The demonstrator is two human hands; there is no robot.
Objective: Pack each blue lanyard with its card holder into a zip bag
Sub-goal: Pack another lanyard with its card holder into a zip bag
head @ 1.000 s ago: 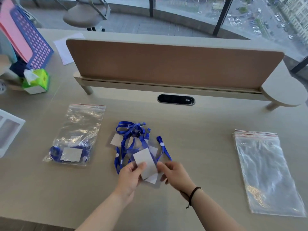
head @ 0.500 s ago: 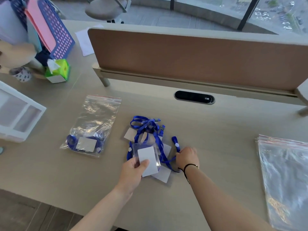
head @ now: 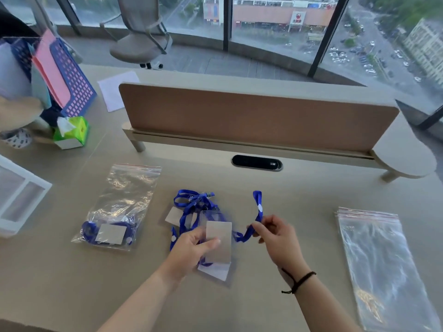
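Strap of the blue lanyard (head: 257, 212) trails right of the card holder (head: 219, 240); your left hand (head: 189, 250) pinches the holder, your right hand (head: 275, 233) pinches the strap, nearer the empty zip bags (head: 381, 267).

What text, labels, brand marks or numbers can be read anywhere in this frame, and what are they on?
None can be read.
Red sign on the building outside: white logo and characters, too blurred to read.
Black cable port on the desk: a small mark at its right end, too small to read.
Green tissue box: no legible print.
Card holder in the left hand, packed zip bag, empty zip bags: no visible text.
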